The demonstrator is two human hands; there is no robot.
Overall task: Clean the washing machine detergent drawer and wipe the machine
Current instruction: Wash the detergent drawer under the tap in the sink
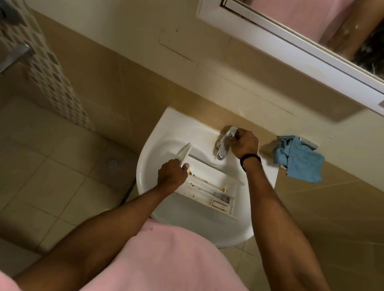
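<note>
Left grip [173, 171]: drawer [212, 186]; right grip [245, 145]: tap [222, 147]

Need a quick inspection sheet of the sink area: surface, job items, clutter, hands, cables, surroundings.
Surface: white sink, holding the drawer.
Job's things: detergent drawer lies in the basin below the tap, with brown residue in its compartments; blue cloth hangs from a wall fitting right of the sink.
Clutter: nothing seen.
Hands: left hand grips the drawer's left end; right hand grips the tap's lever.
Cables: nothing seen.
Surroundings: mirror cabinet above; tiled floor with floor drain at left.
</note>
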